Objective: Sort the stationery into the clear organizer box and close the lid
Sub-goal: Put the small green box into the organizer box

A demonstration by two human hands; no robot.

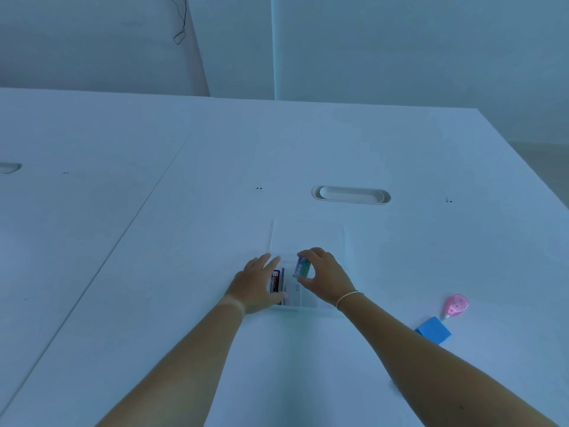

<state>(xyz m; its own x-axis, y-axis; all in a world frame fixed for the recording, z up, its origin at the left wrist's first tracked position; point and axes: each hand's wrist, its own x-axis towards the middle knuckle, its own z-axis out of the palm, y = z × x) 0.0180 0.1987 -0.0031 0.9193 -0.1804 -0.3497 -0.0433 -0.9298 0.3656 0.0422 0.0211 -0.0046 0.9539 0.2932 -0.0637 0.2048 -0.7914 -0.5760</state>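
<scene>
The clear organizer box [308, 307] sits on the white table in front of me, its clear lid [308, 238] swung open and lying flat behind it. My right hand [326, 277] pinches a small blue-and-green eraser [301, 267] above the box. My left hand [257, 285] rests flat against the box's left side, fingers spread. Inside the box I see a red-and-black lead case [275, 280], a blue pen [282, 277] and a pale flat item [294, 295]. A pink correction tape [456, 306] and a blue sticky-note pad [433, 330] lie on the table to the right.
A white oval cable grommet [351, 195] is set in the table behind the lid. Another grommet [9, 167] shows at the far left. A seam [123, 229] runs diagonally across the tabletop. White partitions stand behind the table, with a dark cable [181, 23] hanging.
</scene>
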